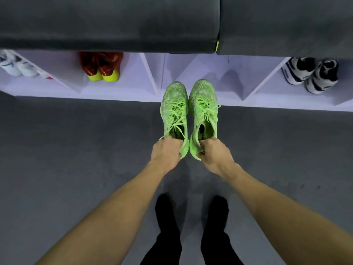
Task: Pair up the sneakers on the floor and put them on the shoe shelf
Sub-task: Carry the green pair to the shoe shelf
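Left hand (167,152) grips heel of left green sneaker (174,109), fingers curled into collar. Right hand (214,153) grips heel of right green sneaker (204,106) same way. Sneakers side by side, nearly touching, toes forward over front edge of shoe shelf (124,92). Compartment just ahead of hands: only green toes. Compartment ahead-left: red pair with yellow heels (101,66). Far left: white pair (15,66). Ahead-right: white-and-black pair (311,74). Grey floor (76,140) below hands.
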Demonstrator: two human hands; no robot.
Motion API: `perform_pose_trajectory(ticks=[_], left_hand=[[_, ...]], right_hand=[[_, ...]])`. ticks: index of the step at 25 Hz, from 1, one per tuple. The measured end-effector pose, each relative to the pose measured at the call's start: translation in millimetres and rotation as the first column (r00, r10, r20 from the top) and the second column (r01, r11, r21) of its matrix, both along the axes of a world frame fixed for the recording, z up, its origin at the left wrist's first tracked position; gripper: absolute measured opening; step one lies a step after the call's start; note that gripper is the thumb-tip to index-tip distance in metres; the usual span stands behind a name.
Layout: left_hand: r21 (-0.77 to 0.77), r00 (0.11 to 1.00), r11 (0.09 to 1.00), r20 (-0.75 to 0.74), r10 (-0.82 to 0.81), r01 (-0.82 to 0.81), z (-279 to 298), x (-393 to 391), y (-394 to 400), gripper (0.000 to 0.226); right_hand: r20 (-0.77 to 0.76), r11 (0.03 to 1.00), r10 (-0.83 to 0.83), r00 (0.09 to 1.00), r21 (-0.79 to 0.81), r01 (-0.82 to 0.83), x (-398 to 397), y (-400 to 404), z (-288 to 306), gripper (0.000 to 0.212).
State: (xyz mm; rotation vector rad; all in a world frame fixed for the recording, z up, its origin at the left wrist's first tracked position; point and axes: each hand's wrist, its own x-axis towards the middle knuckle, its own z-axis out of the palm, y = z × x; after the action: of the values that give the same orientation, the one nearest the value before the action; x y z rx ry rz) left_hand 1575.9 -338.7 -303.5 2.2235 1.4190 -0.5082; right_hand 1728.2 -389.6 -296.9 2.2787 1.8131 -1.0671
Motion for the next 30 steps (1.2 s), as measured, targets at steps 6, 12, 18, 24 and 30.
perform_pose_trajectory(ticks=[6,12,18,24,30], left_hand=[[0.122,0.999,0.992,0.052,0.006,-0.012,-102.0,27.7,84.9,0.020],[0.251,0.993,0.967,0.120,0.007,-0.037,-175.1,50.1,179.4,0.026],[0.359,0.990,0.931,0.139,0.020,-0.069,-230.5,61.4,269.3,0.028],[0.427,0.988,0.900,0.154,0.027,-0.091,-260.9,74.8,326.2,0.040],[0.456,0.980,0.885,0.198,0.000,-0.092,-266.9,82.7,364.0,0.046]], right_hand=[[0.067,0.994,0.027,0.997,0.107,-0.035,27.8,86.9,-101.8,0.014],[0.107,0.972,0.030,0.994,0.227,-0.054,55.8,180.7,-172.0,0.022],[0.153,0.923,0.032,0.988,0.375,-0.089,75.1,273.0,-224.6,0.025],[0.130,0.882,0.004,0.991,0.467,-0.065,76.9,332.5,-268.0,0.033],[0.155,0.871,0.013,0.988,0.484,-0.087,76.5,366.7,-277.9,0.042]])
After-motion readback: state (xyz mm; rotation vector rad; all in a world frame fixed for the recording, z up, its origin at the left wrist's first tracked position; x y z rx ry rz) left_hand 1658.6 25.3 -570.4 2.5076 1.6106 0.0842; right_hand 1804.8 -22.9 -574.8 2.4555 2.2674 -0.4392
